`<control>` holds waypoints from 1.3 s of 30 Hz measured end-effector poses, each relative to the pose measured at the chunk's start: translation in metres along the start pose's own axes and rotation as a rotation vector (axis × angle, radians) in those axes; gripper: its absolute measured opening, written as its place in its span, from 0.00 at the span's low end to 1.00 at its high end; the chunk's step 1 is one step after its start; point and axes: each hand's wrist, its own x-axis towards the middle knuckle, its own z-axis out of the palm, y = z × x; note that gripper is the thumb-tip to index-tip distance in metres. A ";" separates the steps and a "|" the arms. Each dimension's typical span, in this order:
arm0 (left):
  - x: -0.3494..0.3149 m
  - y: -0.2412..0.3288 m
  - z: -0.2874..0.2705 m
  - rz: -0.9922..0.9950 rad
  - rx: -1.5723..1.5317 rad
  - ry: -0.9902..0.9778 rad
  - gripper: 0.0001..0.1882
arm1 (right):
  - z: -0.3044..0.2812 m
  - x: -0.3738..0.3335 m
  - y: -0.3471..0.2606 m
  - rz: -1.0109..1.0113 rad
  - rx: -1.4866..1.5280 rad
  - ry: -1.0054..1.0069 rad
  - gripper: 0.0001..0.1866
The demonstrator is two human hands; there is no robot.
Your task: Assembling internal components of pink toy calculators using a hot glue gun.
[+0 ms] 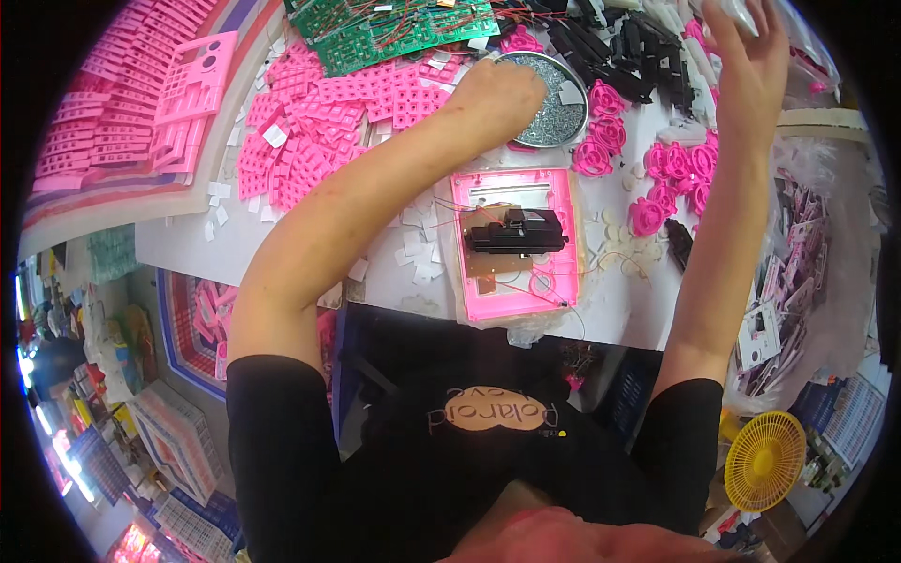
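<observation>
My left hand (507, 94) is curled over the left side of a round metal bowl (584, 117) full of small silvery screws (552, 122). Its fingertips are hidden, so any screw in them cannot be seen. My right hand (758, 47) is raised at the top right, its fingers bent around a pale, shiny thing cut off by the picture's edge. Between my arms a pink plastic casing (511, 302) lies open side up on the table. A black mechanism (526, 235) sits across its middle, with thin wires around it.
Pink button parts (310, 131) and green circuit boards (404, 42) lie far left. Black mechanisms (648, 56) and pink rings (601, 131) are piled right of the bowl. White paper squares (418, 249) lie left of the casing. A yellow fan (765, 460) stands lower right.
</observation>
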 end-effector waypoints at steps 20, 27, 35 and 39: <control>-0.129 0.105 -0.105 -0.107 -0.695 0.117 0.10 | -0.026 -0.142 -0.117 0.405 0.988 -0.506 0.14; -0.123 0.109 -0.111 -0.174 -0.749 0.084 0.06 | -0.021 -0.154 -0.133 0.440 0.807 -0.482 0.15; -0.123 0.111 -0.110 -0.238 -0.523 0.085 0.24 | -0.030 -0.153 -0.120 0.420 0.820 -0.486 0.13; -0.127 0.097 -0.096 -0.204 -0.449 0.078 0.28 | -0.047 -0.142 -0.109 0.384 0.821 -0.456 0.13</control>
